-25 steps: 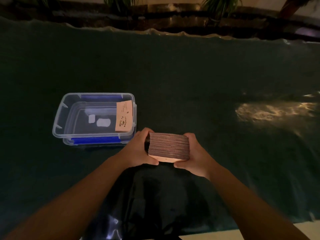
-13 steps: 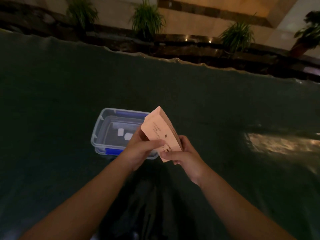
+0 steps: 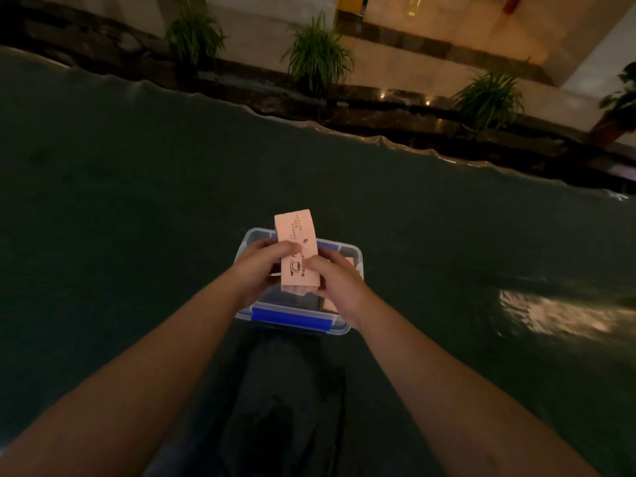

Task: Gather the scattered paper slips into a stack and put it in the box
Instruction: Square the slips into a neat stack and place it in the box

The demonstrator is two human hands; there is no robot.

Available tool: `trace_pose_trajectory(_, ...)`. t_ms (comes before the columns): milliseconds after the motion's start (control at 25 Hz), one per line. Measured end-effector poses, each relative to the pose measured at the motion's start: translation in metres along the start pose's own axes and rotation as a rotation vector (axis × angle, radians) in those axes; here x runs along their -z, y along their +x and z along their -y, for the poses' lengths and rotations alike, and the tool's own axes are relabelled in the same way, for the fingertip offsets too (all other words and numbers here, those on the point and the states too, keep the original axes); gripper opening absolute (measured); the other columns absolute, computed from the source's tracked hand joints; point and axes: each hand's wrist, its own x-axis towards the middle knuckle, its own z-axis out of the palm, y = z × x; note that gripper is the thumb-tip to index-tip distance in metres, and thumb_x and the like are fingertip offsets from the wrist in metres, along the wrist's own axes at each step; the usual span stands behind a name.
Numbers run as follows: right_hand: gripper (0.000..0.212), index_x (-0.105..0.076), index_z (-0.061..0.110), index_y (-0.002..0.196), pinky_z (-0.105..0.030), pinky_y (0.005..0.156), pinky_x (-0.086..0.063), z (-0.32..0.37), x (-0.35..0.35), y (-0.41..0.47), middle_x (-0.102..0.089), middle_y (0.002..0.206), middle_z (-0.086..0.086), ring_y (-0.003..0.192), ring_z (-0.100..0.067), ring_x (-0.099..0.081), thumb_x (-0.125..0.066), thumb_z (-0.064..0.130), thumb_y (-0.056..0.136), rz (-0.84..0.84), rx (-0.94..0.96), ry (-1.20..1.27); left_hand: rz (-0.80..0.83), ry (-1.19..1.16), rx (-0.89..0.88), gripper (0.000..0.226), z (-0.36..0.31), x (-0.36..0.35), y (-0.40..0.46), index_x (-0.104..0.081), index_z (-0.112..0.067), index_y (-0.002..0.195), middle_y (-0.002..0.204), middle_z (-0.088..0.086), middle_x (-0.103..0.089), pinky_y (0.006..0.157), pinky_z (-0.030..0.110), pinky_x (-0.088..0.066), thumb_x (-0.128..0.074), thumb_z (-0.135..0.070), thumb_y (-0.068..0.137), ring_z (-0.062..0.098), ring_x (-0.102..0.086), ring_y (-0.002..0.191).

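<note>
A stack of pink paper slips (image 3: 296,242), printed with a cup logo, is held tilted above a clear plastic box (image 3: 354,256) with blue clips. My left hand (image 3: 258,265) grips the stack's left side with its thumb on the top slip. The stack's right side is pinched by my right hand (image 3: 335,280). Both hands hover over the box opening and hide most of its inside. Another pink slip (image 3: 329,304) shows inside the box by my right wrist.
The box sits on a dark green cloth (image 3: 137,218) covering the table. Beyond the cloth's far edge stands a dark stone ledge with several potted plants (image 3: 318,55). A bright light patch (image 3: 557,315) lies on the cloth at right.
Both hands have carried the stack from the table in front of the box to above its opening and turned the printed face upward. My head view has shifted so the box is centred.
</note>
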Motion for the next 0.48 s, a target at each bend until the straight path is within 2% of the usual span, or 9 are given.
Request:
trace_pose_trajectory(120, 0.049, -0.056, 0.029, 0.149, -0.048, 0.102, -0.062, -0.011, -0.012, 0.015, -0.077, 0.129, -0.001, 0.115, -0.020, -0.075, -0.064, 0.033, 0.101, -0.024, -0.062, -0.046, 0.033, 0.082, 0.067, 0.038, 0.004, 0.008, 0.018, -0.061, -0.021, 0.131, 0.115, 0.012, -0.077, 0.097, 0.053, -0.056, -0.068, -0.022, 0.093, 0.031, -0.074, 0.107)
trace_pose_trajectory(320, 0.044, -0.058, 0.027, 0.146, -0.051, 0.106, -0.058, -0.018, -0.026, 0.031, -0.076, 0.120, -0.001, 0.115, -0.025, -0.072, -0.056, 0.042, 0.105, -0.092, -0.188, -0.204, -0.032, 0.146, 0.210, 0.031, 0.025, 0.007, 0.042, -0.066, -0.025, 0.123, 0.102, 0.008, -0.081, 0.088, 0.052, -0.061, -0.069, -0.029, 0.093, 0.030, -0.077, 0.098)
trace_pose_trajectory(480, 0.045, -0.056, 0.019, 0.146, -0.052, 0.108, -0.056, -0.011, -0.029, 0.047, -0.073, 0.132, -0.013, 0.122, -0.034, -0.070, -0.057, 0.040, 0.106, -0.099, -0.296, -0.237, -0.080, 0.155, 0.240, 0.021, 0.031, 0.008, 0.054, -0.067, -0.026, 0.116, 0.092, 0.007, -0.082, 0.090, 0.055, -0.060, -0.066, -0.032, 0.096, 0.030, -0.077, 0.096)
